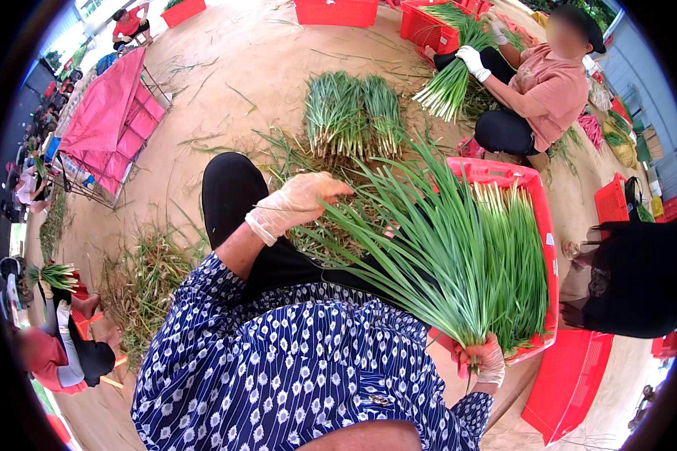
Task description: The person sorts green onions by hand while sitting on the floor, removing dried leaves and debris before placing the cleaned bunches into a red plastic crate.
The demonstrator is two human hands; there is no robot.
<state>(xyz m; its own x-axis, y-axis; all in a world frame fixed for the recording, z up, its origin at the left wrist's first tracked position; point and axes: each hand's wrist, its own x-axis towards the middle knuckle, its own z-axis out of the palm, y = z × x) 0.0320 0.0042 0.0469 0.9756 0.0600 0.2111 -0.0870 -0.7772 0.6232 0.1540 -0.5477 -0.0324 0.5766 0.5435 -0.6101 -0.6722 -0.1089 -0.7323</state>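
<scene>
My right hand (483, 361), in a thin pale glove, is closed around the lower end of a bunch of long green garlic chives (436, 255). The leaves fan out up and to the left, across my lap. My left hand (299, 201), gloved too, hovers over my knee beside the leaf tips, fingers reaching toward them and slightly apart. Whether a fingertip touches a leaf is hard to make out. Right beside the held bunch, a red plastic crate (547, 225) holds more chives (523, 255), pale stem ends toward its far side.
Untrimmed chive bundles (337, 113) lie ahead on the floor. Discarded leaves (147, 282) are heaped to my left. A co-worker (538, 98) at the far right grips chives in gloved hands; another person (53, 353) sits at the lower left. A pink-covered frame (105, 128) stands far left.
</scene>
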